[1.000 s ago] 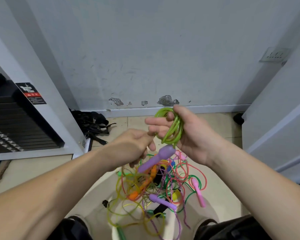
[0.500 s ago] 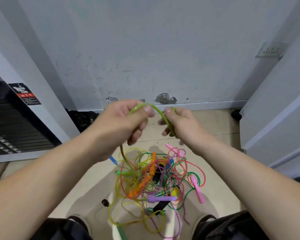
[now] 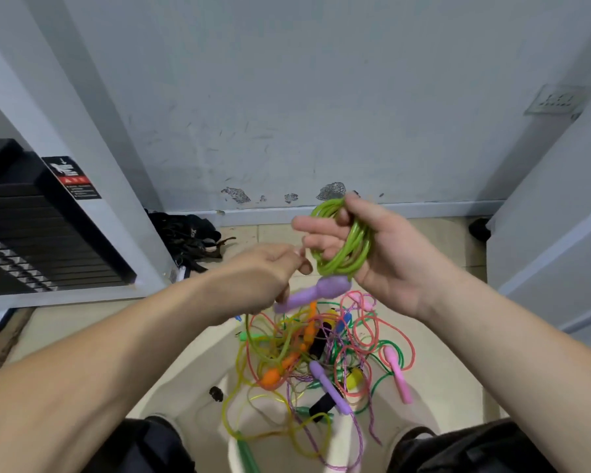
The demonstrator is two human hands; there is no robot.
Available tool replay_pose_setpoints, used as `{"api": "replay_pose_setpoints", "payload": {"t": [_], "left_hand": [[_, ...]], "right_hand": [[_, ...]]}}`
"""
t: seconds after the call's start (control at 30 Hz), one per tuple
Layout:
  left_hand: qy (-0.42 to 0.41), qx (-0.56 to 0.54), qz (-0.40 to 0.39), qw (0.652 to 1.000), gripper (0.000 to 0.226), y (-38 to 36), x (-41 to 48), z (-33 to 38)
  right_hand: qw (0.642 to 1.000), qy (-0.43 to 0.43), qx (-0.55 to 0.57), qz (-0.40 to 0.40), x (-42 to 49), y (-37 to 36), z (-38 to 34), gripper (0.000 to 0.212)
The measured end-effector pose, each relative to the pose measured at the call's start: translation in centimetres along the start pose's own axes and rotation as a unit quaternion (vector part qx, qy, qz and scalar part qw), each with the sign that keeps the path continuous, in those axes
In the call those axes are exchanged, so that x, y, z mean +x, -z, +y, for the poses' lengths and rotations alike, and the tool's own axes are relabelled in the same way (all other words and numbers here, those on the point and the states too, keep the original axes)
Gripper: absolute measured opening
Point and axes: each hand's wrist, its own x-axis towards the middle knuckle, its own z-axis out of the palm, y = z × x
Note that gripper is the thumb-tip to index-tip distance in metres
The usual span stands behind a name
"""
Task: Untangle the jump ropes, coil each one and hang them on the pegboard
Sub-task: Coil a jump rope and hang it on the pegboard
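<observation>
Floor (image 3: pixel 440 247): beige tile, meeting a pale grey wall (image 3: pixel 321 97) that is scuffed, with paint chipped just above the baseboard (image 3: pixel 423 208). Socket plate (image 3: pixel 555 100) on the wall, upper right. Black weight stack (image 3: pixel 31 240) at left, carrying a warning label (image 3: pixel 71 177). Black straps (image 3: pixel 188 237) lie on the floor at the wall's foot.

Green coil (image 3: pixel 345 247): glossy lime cord in several tight loops, held up over the floor. Right hand (image 3: pixel 389 257) grips it, loops round the fingers, thumb on top. A purple handle (image 3: pixel 321 290), blurred, hangs just under the coil. Left hand (image 3: pixel 270 271) is beside it with fingers curled and tips together; cannot tell what it pinches.

Tangled pile (image 3: pixel 321 363) sits on the pale surface between the knees: yellow, red, green and purple cords crossing.

Count: 1 coil; 2 purple handles, the second (image 3: pixel 328 384) in the pile; 2 pink; 2 black.
</observation>
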Motion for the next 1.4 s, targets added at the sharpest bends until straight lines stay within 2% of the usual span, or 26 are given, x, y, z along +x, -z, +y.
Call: {"api": "replay_pose_setpoints", "payload": {"t": [0.07,0.13,0.23,0.37,0.47,0.5,0.53,0.6,0.73,0.83,0.93,1.0,1.07,1.17,1.23,1.33,1.4], "left_hand": [[0.009,0.012,-0.029,0.999,0.031,-1.2,-0.4,0.6],[0.01,0.092,-0.039,0.995,0.03,-2.0,-1.1,1.5],[-0.017,0.213,-0.072,0.974,0.03,-2.9,-2.2,2.7],[-0.037,0.118,-0.117,0.985,0.025,-3.9,-3.1,3.8],[-0.064,0.012,-0.075,0.995,0.014,-2.8,-3.0,4.3],[-0.08,-0.029,-0.048,0.995,0.017,-2.1,-2.8,4.2],[-0.097,-0.061,-0.011,0.993,0.021,-1.4,-2.6,4.1],[-0.135,-0.1,0.067,0.984,0.024,0.0,-2.3,4.0],[-0.185,-0.116,0.19,0.957,0.02,2.1,-1.9,3.5],[-0.183,-0.123,0.206,0.953,0.023,2.4,-1.3,2.8],[-0.172,-0.131,0.156,0.964,0.027,1.8,-0.9,2.4],[-0.123,-0.121,0.096,0.98,0.036,1.4,-0.6,1.8],[-0.075,-0.101,0.034,0.992,0.039,1.1,-0.4,1.1],[-0.05,-0.044,0.008,0.998,0.043,0.2,-0.3,0.7],[-0.029,-0.008,-0.002,1.0,0.035,-0.6,-0.3,0.7],[0.004,0.045,-0.051,0.998,0.029,-1.8,-0.6,0.9],[0.008,0.065,-0.067,0.996,0.024,-2.7,-1.0,1.2]], "right_hand": [[0.999,0.011,0.032,0.036,0.1,0.5,-0.6,0.035],[0.996,0.025,0.036,0.077,0.3,0.9,-0.6,0.034],[0.985,0.054,-0.035,0.162,0.7,1.1,0.3,0.03],[0.916,0.123,-0.266,0.273,1.3,1.5,1.1,0.026],[0.827,0.176,-0.464,0.264,1.8,2.5,1.2,0.033],[0.813,0.183,-0.496,0.244,1.9,2.5,1.2,0.034],[0.816,0.182,-0.504,0.217,1.7,2.2,1.2,0.035],[0.853,0.161,-0.472,0.15,1.1,1.3,1.1,0.04],[0.928,-0.009,-0.371,0.036,0.0,-0.8,1.5,0.076],[0.961,-0.051,-0.268,-0.042,-0.8,-1.5,1.5,0.067],[0.972,-0.035,-0.22,-0.074,-1.0,-1.5,1.3,0.045],[0.986,-0.032,-0.15,-0.064,-0.8,-1.1,1.1,0.033],[0.997,-0.029,-0.058,-0.05,-0.5,-0.7,0.7,0.033],[0.999,-0.001,0.029,-0.016,-0.2,0.0,0.0,0.037],[0.997,0.016,0.063,0.028,0.0,0.5,-0.4,0.037],[0.991,0.048,0.056,0.109,0.8,1.4,-0.6,0.033],[0.985,0.058,-0.01,0.163,1.2,1.8,-0.4,0.036]]}}
